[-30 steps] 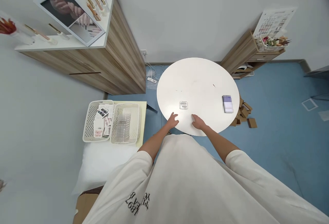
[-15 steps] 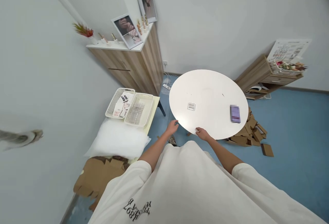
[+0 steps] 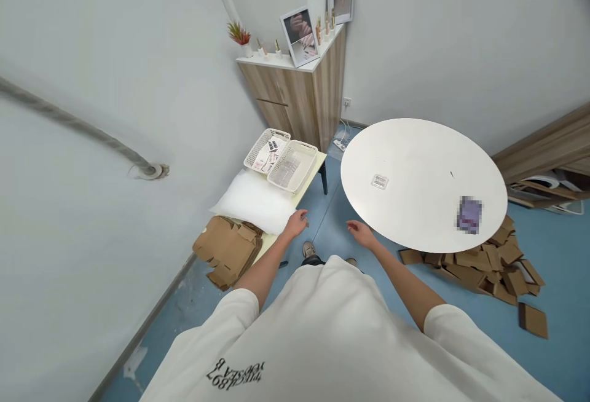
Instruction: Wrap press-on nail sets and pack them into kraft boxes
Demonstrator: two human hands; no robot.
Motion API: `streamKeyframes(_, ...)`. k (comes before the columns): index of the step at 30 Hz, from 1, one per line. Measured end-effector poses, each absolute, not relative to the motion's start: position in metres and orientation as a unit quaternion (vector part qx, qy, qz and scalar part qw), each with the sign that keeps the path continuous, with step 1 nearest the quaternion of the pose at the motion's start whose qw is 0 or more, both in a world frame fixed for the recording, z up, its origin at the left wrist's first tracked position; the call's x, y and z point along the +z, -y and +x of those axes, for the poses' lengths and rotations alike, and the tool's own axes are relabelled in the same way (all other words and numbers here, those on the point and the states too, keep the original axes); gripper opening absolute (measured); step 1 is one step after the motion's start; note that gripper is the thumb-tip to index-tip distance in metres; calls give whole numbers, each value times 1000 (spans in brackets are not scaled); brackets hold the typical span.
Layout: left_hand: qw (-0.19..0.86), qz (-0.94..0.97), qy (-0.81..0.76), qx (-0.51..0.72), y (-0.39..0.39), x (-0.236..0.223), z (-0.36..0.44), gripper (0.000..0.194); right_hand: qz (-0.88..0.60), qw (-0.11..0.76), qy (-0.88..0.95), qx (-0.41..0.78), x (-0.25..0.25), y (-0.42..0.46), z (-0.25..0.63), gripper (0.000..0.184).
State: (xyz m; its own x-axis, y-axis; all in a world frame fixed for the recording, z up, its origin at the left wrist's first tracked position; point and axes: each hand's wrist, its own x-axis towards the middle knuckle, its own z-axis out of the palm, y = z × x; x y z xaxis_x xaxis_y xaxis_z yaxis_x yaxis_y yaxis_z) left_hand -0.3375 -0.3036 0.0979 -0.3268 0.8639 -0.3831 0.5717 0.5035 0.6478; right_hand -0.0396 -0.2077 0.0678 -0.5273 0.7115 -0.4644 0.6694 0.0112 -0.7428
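My left hand (image 3: 295,224) hangs empty beside the end of a white pillow (image 3: 251,202), fingers loosely apart. My right hand (image 3: 362,234) is open and holds nothing, just off the near edge of a round white table (image 3: 415,144). On the tabletop lie a small transparent packet (image 3: 380,181) and, further right, a flat purple-and-white item (image 3: 469,215) that is pixelated, so its details are hidden.
Left of me, a yellow-topped bench holds a white basket of printed cards (image 3: 266,150) and a white basket of transparent cases (image 3: 292,166). Flattened cardboard pieces lie on the blue floor (image 3: 474,267) and beside the bench (image 3: 228,251).
My view has swung left, so the table sits further right. Both hands have come off the table's near edge and now hang apart from it, holding nothing.
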Motion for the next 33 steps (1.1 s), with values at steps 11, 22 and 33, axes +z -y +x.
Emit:
streamKeyframes(11, 321, 486, -801, 140, 348, 82, -463, 42, -446, -4, 749, 490, 76, 242, -203, 41)
streamKeyframes(22, 378, 507, -766, 111, 351, 57, -520, 47, -458, -55, 757, 463, 58, 270, -349, 45)
streamKeyframes(33, 434, 491, -749, 104, 362, 34, -534, 55, -497, -74, 737, 453, 32, 278, -381, 51)
